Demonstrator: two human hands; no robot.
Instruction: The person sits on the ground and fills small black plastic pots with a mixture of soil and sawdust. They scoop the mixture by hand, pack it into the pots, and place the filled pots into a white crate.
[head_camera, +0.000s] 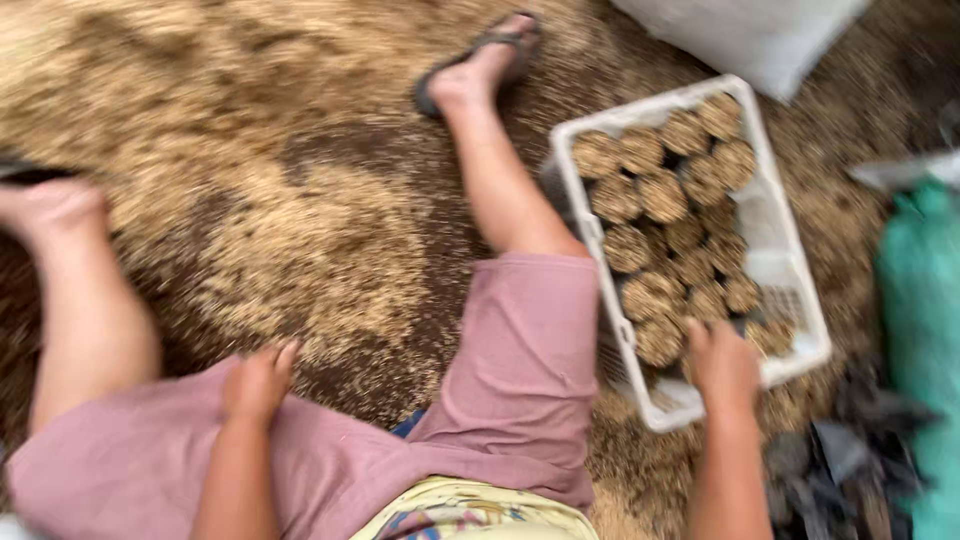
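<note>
Taking the white plastic crate as the landmark, the scene is reading from far left toward it. Well to the crate's left, the person's left foot in a dark sandal is resting on the floor, which is lying covered in pale husk and chaff. Nearer the crate but still well left of it, the left hand is resting on the pink shorts over the left thigh; its grip is loosely curled and holding nothing, fingers pointing forward. Just left of the crate, the right leg is stretching forward, with the right foot in a dark sandal lying beyond the crate's far left corner. The crate itself is sitting on the floor, tilted a little in the view, and is holding many round, straw-coloured fibrous pucks, packed close and touching one another. At the crate's near edge the right hand is reaching in, palm down, over the nearest pucks; motion blur is hiding the fingers, so I cannot tell whether its grip is closing on one. Beyond the crate's far right corner a white sack is lying, to the crate's right a green bag is standing, and below the crate's near right corner dark crumpled plastic is piling up.
</note>
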